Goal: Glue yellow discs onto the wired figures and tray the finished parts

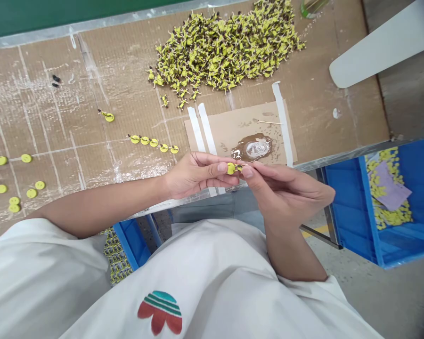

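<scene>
Between thumb and fingers, my left hand [199, 175] pinches a small round yellow disc [231, 168] over the table's front edge. My right hand [281, 188] pinches a tiny dark-haired figurine [239, 167] against the disc's right side; its fingertips hide part of it. Just beyond my hands lies a cardboard sheet [229, 122] held down with white tape, with a wet puddle of clear glue-like liquid [257, 148] on it. To the left, a row of yellow discs with figurines attached [153, 142] rests on the table.
A large heap of yellow-dressed figurines [226, 52] covers the table's back. Loose yellow discs [31, 193] lie at the left. A thin stick [269, 122] rests on the cardboard. Blue bins stand below: one on the right [353, 207], another [132, 242] under my left arm.
</scene>
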{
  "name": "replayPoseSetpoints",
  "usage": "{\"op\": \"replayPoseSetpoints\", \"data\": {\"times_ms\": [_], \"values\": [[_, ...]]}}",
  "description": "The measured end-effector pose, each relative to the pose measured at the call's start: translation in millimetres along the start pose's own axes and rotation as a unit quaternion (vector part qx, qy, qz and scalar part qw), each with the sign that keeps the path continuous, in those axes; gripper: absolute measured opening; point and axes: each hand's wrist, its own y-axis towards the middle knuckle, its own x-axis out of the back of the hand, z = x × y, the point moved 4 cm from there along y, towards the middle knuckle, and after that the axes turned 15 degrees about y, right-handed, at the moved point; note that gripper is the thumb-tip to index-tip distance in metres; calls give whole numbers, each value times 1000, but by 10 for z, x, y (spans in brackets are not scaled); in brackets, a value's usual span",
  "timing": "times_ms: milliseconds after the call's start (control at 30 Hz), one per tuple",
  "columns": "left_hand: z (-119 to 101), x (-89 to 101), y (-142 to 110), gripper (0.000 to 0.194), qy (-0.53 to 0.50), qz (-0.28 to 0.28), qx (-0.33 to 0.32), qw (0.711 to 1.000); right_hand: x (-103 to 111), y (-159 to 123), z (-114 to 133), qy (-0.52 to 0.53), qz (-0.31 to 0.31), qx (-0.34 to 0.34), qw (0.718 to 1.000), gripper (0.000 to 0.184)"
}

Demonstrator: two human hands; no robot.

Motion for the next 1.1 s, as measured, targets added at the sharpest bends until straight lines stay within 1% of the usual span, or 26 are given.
{"op": "replayPoseSetpoints", "data": {"times_ms": [100, 200, 300, 467, 567, 667, 900, 1000, 1100], "values": [[-12, -17, 4, 31, -4, 5, -2, 1000, -2, 1, 11, -6, 14, 16, 1000, 28], [-8, -15, 5, 33, -5, -13, 9, 1000, -1, 4, 12, -21, 24, 22, 999, 28], [-2, -8, 4, 34, -4, -26, 16, 1000, -17, 8, 30, -26, 45, 45, 998, 30], [-7, -12, 0, 32, -5, -27, 10, 1000, -22, 17, 54, -34, 44, 66, 996, 32], [-4, -9, -5, 34, -2, -32, 14, 999, -29, 18, 61, -33, 60, 73, 995, 34], [5, 0, -12, 36, 4, -35, 19, 999, -25, 19, 50, -28, 58, 68, 996, 32], [24, 15, -18, 34, 9, -38, 20, 999, -22, 25, 19, -9, 34, 30, 999, 25], [27, 12, -16, 34, 8, -40, 19, 999, -23, 32, 19, -7, 39, 23, 999, 24], [23, 2, -15, 33, 3, -39, 17, 999, -31, 37, 31, -1, 59, 31, 998, 27]]}}
